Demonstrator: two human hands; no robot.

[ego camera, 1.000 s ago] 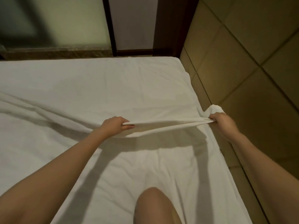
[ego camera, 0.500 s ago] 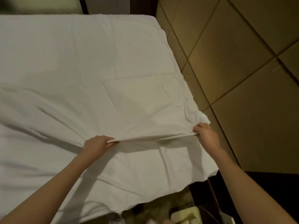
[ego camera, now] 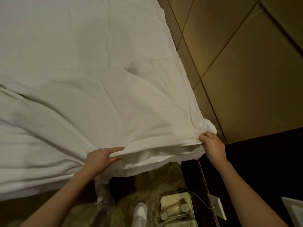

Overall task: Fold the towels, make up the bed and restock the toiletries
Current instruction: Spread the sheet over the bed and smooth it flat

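A white sheet is lying spread over the bed, creased and rumpled, with long folds running toward its near edge. That near edge is hanging just past the side of the bed, and both hands are holding it there.

The left hand is gripping the sheet edge at about the middle of the bed's near side. Its fingers are lying along the top of a rolled fold while the thumb is tucked beneath it, so the cloth is pinched between them. The right hand is grasping the sheet at the bed's near corner, beside the tiled wall; its fingers are curled round a bunched ridge of fabric, and a loose flap of the sheet's corner is sticking out just beyond the knuckles. Between the two hands the edge is being held as a taut band, lifted slightly off the mattress.

Below the bed's near side, patterned carpet is showing. A white shoe is standing on it, and a cream telephone with a cord is sitting just beside the shoe, next to a dark wooden unit under the right forearm.
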